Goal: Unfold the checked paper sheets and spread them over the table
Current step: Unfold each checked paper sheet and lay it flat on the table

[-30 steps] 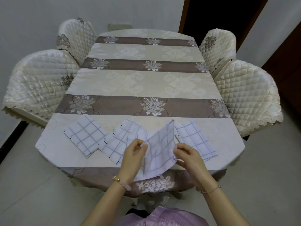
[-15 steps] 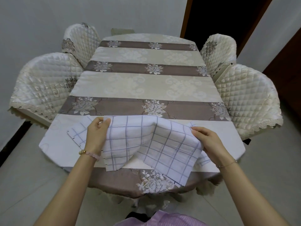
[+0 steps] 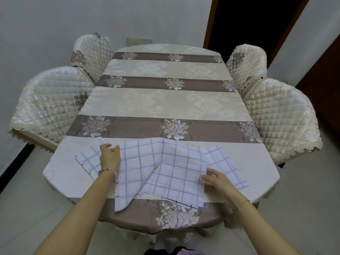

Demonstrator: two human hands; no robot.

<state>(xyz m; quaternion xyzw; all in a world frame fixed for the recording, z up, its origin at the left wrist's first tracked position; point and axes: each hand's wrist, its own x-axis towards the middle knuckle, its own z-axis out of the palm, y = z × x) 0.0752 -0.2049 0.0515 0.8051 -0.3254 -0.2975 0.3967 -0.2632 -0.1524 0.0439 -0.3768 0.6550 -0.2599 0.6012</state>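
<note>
A large checked paper sheet point(image 3: 161, 168), white with blue-grey lines, lies partly unfolded across the near end of the table point(image 3: 165, 103); a ridge runs down its middle and its near edge hangs over the table edge. My left hand point(image 3: 110, 157) grips its upper left corner. My right hand point(image 3: 215, 181) rests flat with fingers apart at its right edge. A folded checked sheet point(image 3: 88, 159) pokes out on the left under my left hand, and another folded sheet point(image 3: 224, 164) shows on the right behind my right hand.
The table wears a cream and brown striped cloth with flower patterns. Quilted cream chairs stand close on both sides: near left point(image 3: 49, 102), far left point(image 3: 90, 54), near right point(image 3: 281, 116), far right point(image 3: 246, 61). A dark doorway point(image 3: 257, 21) opens at the back right.
The sheet went from a small fold held up between both hands to a wide spread lowered onto the table. My hands moved apart, and the right hand opened and flattened at the sheet's edge.
</note>
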